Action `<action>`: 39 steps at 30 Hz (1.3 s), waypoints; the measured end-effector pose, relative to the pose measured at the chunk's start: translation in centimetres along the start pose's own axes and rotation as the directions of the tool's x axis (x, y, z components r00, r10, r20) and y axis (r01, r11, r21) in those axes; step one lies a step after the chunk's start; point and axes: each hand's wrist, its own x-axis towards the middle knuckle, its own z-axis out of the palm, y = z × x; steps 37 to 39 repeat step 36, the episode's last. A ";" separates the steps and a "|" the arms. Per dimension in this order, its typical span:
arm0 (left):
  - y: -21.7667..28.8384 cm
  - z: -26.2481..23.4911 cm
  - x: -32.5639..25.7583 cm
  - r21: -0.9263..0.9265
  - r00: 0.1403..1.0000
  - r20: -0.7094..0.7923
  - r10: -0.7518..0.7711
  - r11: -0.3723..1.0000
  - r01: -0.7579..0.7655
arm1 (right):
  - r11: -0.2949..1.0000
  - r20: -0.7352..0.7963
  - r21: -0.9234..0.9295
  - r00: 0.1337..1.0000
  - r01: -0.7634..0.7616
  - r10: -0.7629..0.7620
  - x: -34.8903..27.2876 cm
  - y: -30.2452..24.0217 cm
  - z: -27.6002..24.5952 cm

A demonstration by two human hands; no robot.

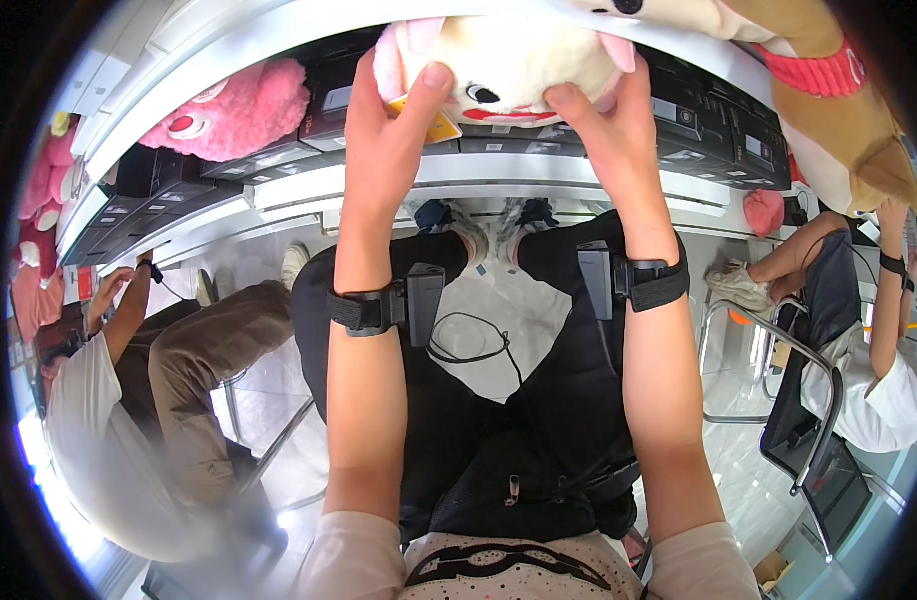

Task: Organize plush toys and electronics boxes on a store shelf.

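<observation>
Between my two hands is a cream plush toy with pink ears, a black eye and a red mouth; its top runs out of the picture. My left hand grips its left side, thumb pressed beside the eye. On the opposite side my right hand holds it, thumb near the mouth's right end. Most of my other fingers are hidden behind the toy. A yellow tag hangs next to my left thumb. Each wrist wears a black strap with a dark device.
A pink fluffy plush lies to the left on black boxes lining the shelf. At the upper right is a tan plush with a red collar. Seated people are on both sides, one beside a metal-framed chair. A cable hangs between my legs.
</observation>
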 end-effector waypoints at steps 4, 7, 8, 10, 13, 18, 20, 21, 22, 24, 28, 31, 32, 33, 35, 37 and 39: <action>-0.5 -0.2 -0.6 -0.115 1.000 0.018 -0.014 0.993 0.016 | 0.962 -0.088 -0.161 0.967 0.222 -0.239 0.4 2.2 -1.3; -1.2 -1.3 -1.0 -0.143 0.989 0.087 -0.115 0.981 0.127 | 0.953 -0.013 -0.080 0.956 0.291 -0.293 0.3 1.8 -1.6; -1.7 -1.6 -1.1 -0.141 0.989 0.086 -0.116 0.982 0.128 | 0.971 0.061 -0.061 0.972 0.232 -0.228 0.0 1.3 -1.8; -2.4 -1.6 -0.8 -0.114 0.975 0.167 -0.147 0.979 0.168 | 0.984 0.132 -0.051 0.978 0.170 -0.162 -0.1 1.5 -2.2; -2.9 -1.1 -0.6 -0.182 0.979 0.153 -0.137 0.970 0.164 | 0.991 0.193 0.130 0.980 0.016 -0.041 0.6 2.7 -2.5; -3.2 -0.8 -0.8 -0.084 0.987 0.156 -0.044 0.995 0.057 | 0.998 0.138 -0.066 0.990 -0.022 0.031 0.6 3.0 -3.1; -3.1 -0.8 -0.9 -0.071 0.989 0.138 -0.043 0.996 0.053 | 0.997 0.143 -0.083 0.989 -0.008 0.020 0.5 3.2 -3.2; -3.1 -1.1 -0.9 -0.044 0.985 0.157 -0.074 0.996 0.082 | 0.995 0.150 -0.101 0.989 0.005 0.010 0.5 3.1 -3.2; -3.1 -1.2 -1.0 -0.017 0.979 0.174 -0.106 0.994 0.110 | 0.995 0.149 -0.101 0.989 0.005 0.011 0.4 3.2 -3.1; -3.1 -1.1 -1.1 -0.028 0.982 0.165 -0.091 0.995 0.097 | 0.995 0.138 -0.076 0.989 0.068 -0.057 0.4 3.3 -2.8; -3.2 -1.0 -1.2 -0.017 0.982 0.163 -0.093 0.995 0.097 | 0.991 0.124 -0.123 0.992 0.050 -0.034 0.3 3.3 -3.0; -3.1 -1.1 -1.2 0.005 0.984 0.148 -0.094 0.996 0.094 | 0.994 0.139 -0.104 0.990 0.035 -0.020 0.2 2.9 -2.7; -3.0 -1.1 -1.3 0.007 0.985 0.148 -0.094 0.996 0.094 | 0.994 0.152 -0.104 0.988 0.044 -0.027 0.0 2.6 -2.6; -2.7 -1.1 -1.3 0.038 0.982 0.145 -0.118 0.993 0.114 | 0.993 0.163 -0.107 0.986 0.053 -0.035 -0.1 2.2 -2.4; -2.5 -1.0 -1.3 0.066 0.977 0.148 -0.151 0.988 0.142 | 0.990 0.168 -0.133 0.986 0.038 -0.015 -0.1 1.9 -2.5; -2.5 -1.0 -1.4 0.064 0.975 0.155 -0.160 0.986 0.151 | 0.988 0.175 -0.155 0.985 0.021 0.006 -0.1 1.9 -2.6; -2.5 -1.0 -1.4 0.064 0.975 0.155 -0.160 0.986 0.151 | 0.988 0.175 -0.155 0.985 0.021 0.006 -0.1 1.9 -2.6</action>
